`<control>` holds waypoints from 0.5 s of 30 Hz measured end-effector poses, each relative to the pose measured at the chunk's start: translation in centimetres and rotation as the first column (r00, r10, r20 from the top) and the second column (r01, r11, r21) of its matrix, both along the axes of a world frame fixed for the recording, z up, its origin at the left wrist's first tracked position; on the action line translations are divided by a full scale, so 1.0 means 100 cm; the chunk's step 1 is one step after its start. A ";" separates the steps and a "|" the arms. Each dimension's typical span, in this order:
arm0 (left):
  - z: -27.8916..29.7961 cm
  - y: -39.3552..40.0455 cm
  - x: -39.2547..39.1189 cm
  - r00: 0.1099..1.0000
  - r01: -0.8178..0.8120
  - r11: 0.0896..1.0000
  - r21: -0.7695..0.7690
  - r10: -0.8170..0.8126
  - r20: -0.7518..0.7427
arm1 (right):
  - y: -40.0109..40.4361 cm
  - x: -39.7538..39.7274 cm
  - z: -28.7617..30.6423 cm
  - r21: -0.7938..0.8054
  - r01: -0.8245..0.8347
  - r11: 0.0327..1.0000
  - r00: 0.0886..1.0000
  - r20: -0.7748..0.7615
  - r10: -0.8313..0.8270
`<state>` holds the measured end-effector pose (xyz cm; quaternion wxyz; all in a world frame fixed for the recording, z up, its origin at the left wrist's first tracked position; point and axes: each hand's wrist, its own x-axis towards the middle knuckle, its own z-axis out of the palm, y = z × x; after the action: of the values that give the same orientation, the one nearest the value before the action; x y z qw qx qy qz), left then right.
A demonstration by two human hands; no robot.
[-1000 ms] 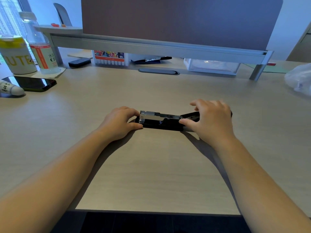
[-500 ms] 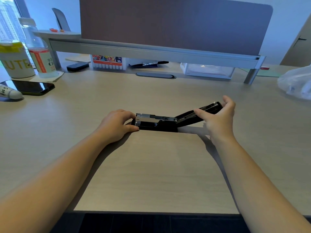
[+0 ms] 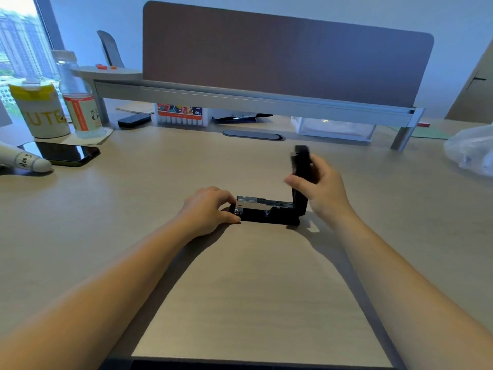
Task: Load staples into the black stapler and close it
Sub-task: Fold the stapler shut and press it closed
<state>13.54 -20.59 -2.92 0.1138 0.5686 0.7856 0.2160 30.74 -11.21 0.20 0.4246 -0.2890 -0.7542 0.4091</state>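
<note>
While left hand (image 3: 210,209) pins black stapler (image 3: 266,213) base at mid-desk (image 3: 253,289), our right hand (image 3: 324,189) grips lid (image 3: 302,164), swung upright. Magazine (image 3: 262,203) exposed: opening step. Next we need staples, none visible.

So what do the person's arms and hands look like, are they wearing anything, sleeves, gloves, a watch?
Both arms are bare as far up as the picture shows: no sleeve in view on either forearm. The left hand and the right hand are ungloved. No watch, bracelet or band shows on either wrist, and no ring can be made out, though the right hand is a little blurred. No markings or tattoos show.
</note>
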 end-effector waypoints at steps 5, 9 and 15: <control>-0.005 0.004 -0.001 1.000 0.005 0.999 0.038 -0.006 0.026 | -0.003 -0.021 0.001 0.170 -0.100 0.980 0.963 0.264 0.052; -0.008 0.005 -0.003 0.999 -0.005 0.998 0.064 0.002 0.035 | -0.008 -0.030 -0.005 0.236 -0.187 0.954 0.899 0.432 0.069; -0.009 0.006 -0.002 1.000 0.010 0.998 0.055 -0.011 0.018 | -0.008 -0.029 -0.008 0.256 -0.175 0.951 0.846 0.533 0.012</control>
<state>13.33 -20.00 -3.81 0.1066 0.5736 0.7752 0.2422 27.85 -11.99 -0.56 0.2200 -0.2855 -0.9070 0.2178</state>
